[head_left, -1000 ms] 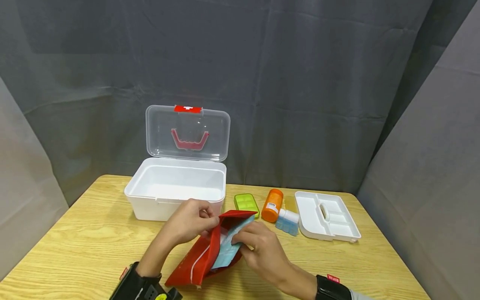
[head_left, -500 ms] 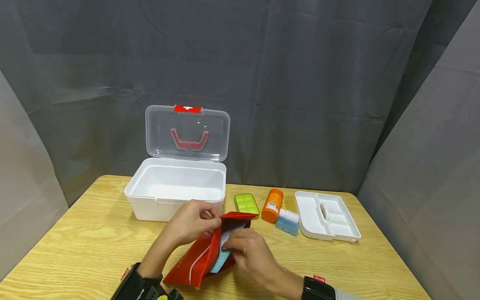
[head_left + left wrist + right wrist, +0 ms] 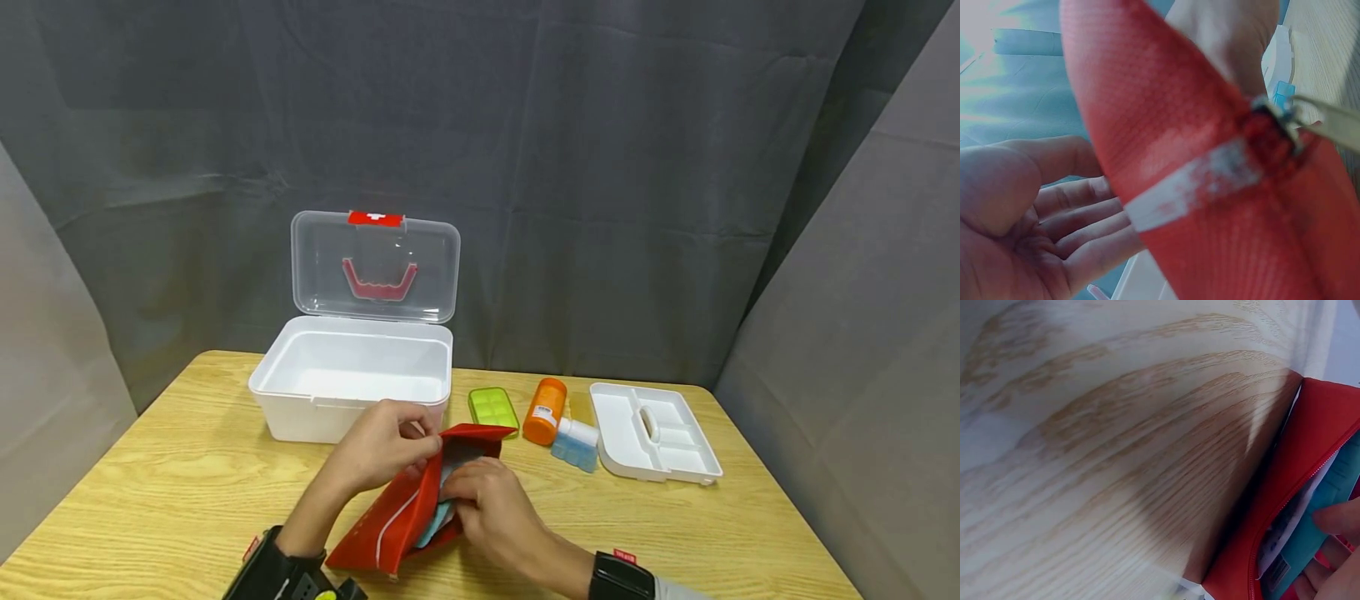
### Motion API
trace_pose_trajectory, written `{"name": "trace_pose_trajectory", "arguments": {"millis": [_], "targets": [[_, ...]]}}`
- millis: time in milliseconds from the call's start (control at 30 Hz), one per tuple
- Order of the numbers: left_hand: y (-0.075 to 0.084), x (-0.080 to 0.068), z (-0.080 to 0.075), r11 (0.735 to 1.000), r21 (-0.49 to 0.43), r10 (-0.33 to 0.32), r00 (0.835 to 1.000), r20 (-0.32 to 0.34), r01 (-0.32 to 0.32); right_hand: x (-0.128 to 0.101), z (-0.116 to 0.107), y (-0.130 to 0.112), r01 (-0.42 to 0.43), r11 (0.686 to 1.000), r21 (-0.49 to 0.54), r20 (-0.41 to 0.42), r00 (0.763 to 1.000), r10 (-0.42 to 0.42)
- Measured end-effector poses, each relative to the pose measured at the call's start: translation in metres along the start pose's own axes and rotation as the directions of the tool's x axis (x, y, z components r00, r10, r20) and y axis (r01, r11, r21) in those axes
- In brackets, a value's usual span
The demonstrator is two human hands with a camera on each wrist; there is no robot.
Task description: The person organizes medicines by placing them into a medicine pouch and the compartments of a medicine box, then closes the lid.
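A red zip pouch (image 3: 393, 525) leans tilted near the table's front, its mouth spread apart. My left hand (image 3: 384, 446) pinches the pouch's upper edge from the left. In the left wrist view the pouch's red wall fills the middle, with a pale stripe and a metal zipper pull (image 3: 1329, 122). Inside the mouth is a flat light-blue packet (image 3: 433, 527). My right hand (image 3: 495, 508) reaches into the opening and pinches this packet, thumb on its face. The right wrist view also shows a white printed piece (image 3: 1288, 528) beside the packet, within the zipper line.
Behind the hands stands a white box (image 3: 322, 408), its clear lid (image 3: 315, 267) raised. To its right lie a green pill case (image 3: 492, 406), an orange bottle (image 3: 542, 423), a blue white-capped bottle (image 3: 574, 450) and a white divided tray (image 3: 693, 446).
My right hand has moved left and deeper into the pouch, taking the light-blue packet further in, so less of it shows. My left hand has stayed on the pouch's edge.
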State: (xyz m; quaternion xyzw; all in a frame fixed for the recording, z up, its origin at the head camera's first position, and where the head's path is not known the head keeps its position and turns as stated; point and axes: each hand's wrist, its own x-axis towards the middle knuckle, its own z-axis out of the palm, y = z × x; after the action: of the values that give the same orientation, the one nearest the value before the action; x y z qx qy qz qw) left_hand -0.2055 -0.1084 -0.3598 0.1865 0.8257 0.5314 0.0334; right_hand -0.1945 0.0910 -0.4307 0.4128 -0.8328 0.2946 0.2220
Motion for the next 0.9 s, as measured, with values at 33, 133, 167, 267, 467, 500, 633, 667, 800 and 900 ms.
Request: {"name": "trace_pose_trajectory", "arguments": {"millis": [33, 133, 167, 267, 467, 500, 633, 667, 800, 900], "targets": [[0.000, 0.000, 0.000, 1.000, -0.003, 0.002, 1.000, 0.000, -0.002, 0.000, 0.000, 0.000, -0.011, 1.000, 0.005, 0.004, 1.000, 0.011], [-0.001, 0.000, 0.000, 1.000, -0.006, 0.005, 1.000, -0.001, -0.005, 0.001, 0.002, -0.001, -0.038, 0.999, 0.015, 0.020, 0.999, 0.037], [-0.001, 0.000, 0.000, 1.000, -0.004, 0.007, 1.000, -0.001, -0.007, 0.001, 0.002, -0.002, -0.047, 0.999, 0.020, 0.027, 0.999, 0.047], [-0.002, 0.001, 0.000, 1.000, 0.012, 0.006, 1.000, -0.003, -0.006, 0.000, 0.003, -0.002, -0.066, 0.997, 0.028, 0.043, 0.997, 0.065], [-0.003, 0.002, 0.000, 0.999, 0.052, 0.005, 1.000, -0.015, -0.005, 0.000, 0.004, -0.003, -0.073, 0.997, 0.035, 0.047, 0.996, 0.071], [-0.003, 0.002, 0.000, 0.998, 0.055, 0.006, 1.000, -0.015, -0.005, 0.001, 0.004, -0.003, -0.071, 0.997, 0.037, 0.045, 0.997, 0.070], [-0.004, 0.002, -0.001, 0.998, 0.058, -0.005, 1.000, -0.014, 0.006, 0.002, 0.002, -0.005, -0.098, 0.994, 0.044, 0.055, 0.994, 0.096], [-0.004, 0.001, -0.002, 0.998, 0.059, -0.009, 1.000, -0.016, 0.010, 0.003, 0.001, -0.006, -0.115, 0.992, 0.055, 0.062, 0.992, 0.112], [-0.004, 0.001, -0.003, 0.998, 0.058, -0.027, 0.999, -0.027, 0.028, 0.009, -0.007, -0.006, -0.181, 0.980, 0.080, 0.059, 0.982, 0.177], [-0.003, 0.001, -0.004, 0.997, 0.058, -0.039, 0.999, -0.035, 0.041, 0.016, -0.017, -0.004, -0.188, 0.978, 0.092, 0.009, 0.982, 0.188]]}}
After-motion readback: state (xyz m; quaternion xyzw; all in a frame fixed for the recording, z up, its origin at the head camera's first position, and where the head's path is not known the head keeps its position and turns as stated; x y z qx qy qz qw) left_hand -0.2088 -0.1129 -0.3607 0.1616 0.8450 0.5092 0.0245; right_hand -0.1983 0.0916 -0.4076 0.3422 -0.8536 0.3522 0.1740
